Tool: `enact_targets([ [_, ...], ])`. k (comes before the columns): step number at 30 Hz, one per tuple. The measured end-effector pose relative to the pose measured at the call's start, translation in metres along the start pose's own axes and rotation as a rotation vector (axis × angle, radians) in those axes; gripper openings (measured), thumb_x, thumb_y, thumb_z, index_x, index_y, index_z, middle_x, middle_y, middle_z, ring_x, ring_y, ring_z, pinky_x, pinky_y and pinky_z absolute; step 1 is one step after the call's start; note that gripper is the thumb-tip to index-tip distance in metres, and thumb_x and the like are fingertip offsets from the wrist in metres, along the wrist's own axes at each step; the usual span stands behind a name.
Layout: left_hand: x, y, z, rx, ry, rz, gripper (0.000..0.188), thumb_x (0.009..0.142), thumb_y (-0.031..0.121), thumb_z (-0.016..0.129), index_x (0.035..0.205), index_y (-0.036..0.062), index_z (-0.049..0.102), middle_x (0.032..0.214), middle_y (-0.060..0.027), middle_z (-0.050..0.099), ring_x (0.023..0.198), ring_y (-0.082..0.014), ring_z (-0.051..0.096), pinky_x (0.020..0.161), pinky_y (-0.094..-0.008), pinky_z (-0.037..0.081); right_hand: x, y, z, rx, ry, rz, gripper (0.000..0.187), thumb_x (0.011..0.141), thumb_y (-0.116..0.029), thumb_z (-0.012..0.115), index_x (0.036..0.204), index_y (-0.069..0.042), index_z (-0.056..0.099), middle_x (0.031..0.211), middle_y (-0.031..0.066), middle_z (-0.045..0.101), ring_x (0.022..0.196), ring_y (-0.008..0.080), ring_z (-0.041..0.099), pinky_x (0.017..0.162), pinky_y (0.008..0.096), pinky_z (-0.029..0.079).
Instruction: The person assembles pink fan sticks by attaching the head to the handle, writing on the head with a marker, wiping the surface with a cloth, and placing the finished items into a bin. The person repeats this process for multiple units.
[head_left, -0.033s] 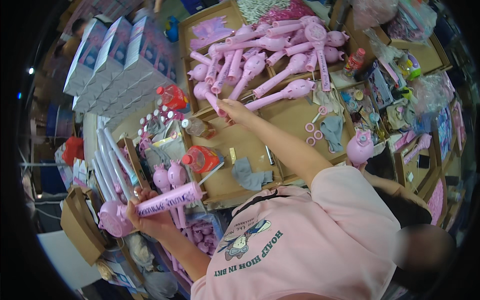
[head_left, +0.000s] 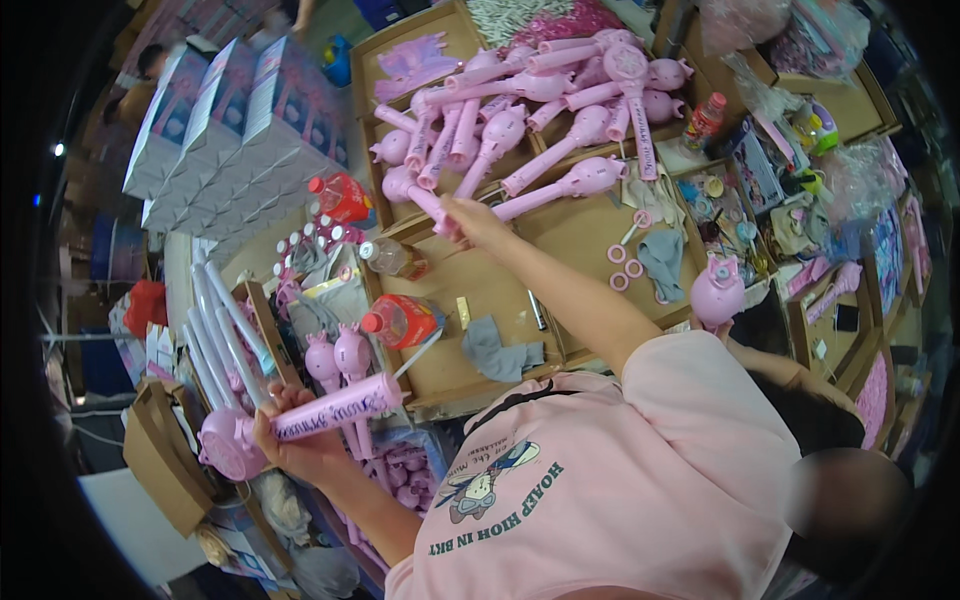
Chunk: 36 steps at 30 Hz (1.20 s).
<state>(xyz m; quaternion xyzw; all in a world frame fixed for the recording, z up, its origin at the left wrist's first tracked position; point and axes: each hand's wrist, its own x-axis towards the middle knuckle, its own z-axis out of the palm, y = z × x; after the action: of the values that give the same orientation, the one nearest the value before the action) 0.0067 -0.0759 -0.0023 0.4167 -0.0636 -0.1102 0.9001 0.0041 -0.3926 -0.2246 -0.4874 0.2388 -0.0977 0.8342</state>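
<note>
1. Nearby, to your left, your left hand [head_left: 300,435] is closed around the handle of a pink toy wand [head_left: 335,412], its round head beyond your fingers and dark lettering along the handle.
2. Beyond your waist, a grey cloth [head_left: 500,350] lies in a cardboard tray [head_left: 455,285]; a red-capped bottle [head_left: 402,320] lies at the tray's left side.
3. To the right, a co-worker's hand [head_left: 712,328] is just below a round pink wand head [head_left: 718,292].
4. Farther out, your right hand [head_left: 475,228] has its fingers curled round the handle end of a second wand [head_left: 415,198], at the near left of a wand pile [head_left: 545,95].
5. Farther left, picture-printed cartons [head_left: 240,110] stand stacked.
</note>
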Motion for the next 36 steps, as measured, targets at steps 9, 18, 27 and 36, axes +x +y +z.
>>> enact_targets([
  [9, -0.004, 0.002, -0.016, 0.089, 0.134, 0.015, 0.022, 0.087, 0.023, 0.059, 0.072, 0.0073, 0.054, 0.094, -0.0060, 0.055, 0.078, -0.0122, 0.055, 0.069, -0.0257, 0.047, 0.020, 0.065, -0.114, 0.331, 0.973, 0.184, 0.049, 0.078, -0.035, 0.070, 0.107, 0.003, 0.057, 0.102, 0.0137, 0.060, 0.082, 0.0232, 0.058, 0.063, 0.0400, 0.049],
  [18, 0.000, -0.009, -0.001, 0.099, 0.097, -0.033, 0.023, 0.087, 0.022, 0.058, 0.071, 0.0075, 0.053, 0.092, -0.0057, 0.054, 0.075, -0.0117, 0.053, 0.068, -0.0242, 0.046, -0.010, 0.025, -0.097, 0.587, 0.881, -0.199, 0.045, 0.076, -0.013, 0.063, 0.114, 0.003, 0.044, 0.089, 0.0134, 0.057, 0.070, 0.0229, 0.059, 0.057, 0.0352, 0.051],
  [27, 0.005, -0.022, 0.015, 0.170, 0.155, -0.053, 0.023, 0.087, 0.021, 0.058, 0.070, 0.0076, 0.052, 0.088, -0.0043, 0.052, 0.075, -0.0111, 0.052, 0.067, -0.0245, 0.046, -0.007, -0.036, -0.040, 0.090, 0.645, -0.490, 0.042, 0.081, -0.019, 0.058, 0.114, 0.003, 0.046, 0.096, 0.0157, 0.057, 0.080, 0.0228, 0.057, 0.073, 0.0385, 0.047],
  [36, 0.014, -0.034, 0.030, 0.260, 0.269, -0.045, 0.024, 0.085, 0.022, 0.061, 0.068, 0.0087, 0.052, 0.085, -0.0017, 0.052, 0.072, -0.0098, 0.049, 0.066, -0.0229, 0.045, 0.111, -0.091, -0.001, -0.195, 0.030, -0.258, 0.050, 0.067, -0.020, 0.064, 0.109, 0.005, 0.050, 0.090, 0.0207, 0.062, 0.081, 0.0282, 0.063, 0.070, 0.0376, 0.050],
])
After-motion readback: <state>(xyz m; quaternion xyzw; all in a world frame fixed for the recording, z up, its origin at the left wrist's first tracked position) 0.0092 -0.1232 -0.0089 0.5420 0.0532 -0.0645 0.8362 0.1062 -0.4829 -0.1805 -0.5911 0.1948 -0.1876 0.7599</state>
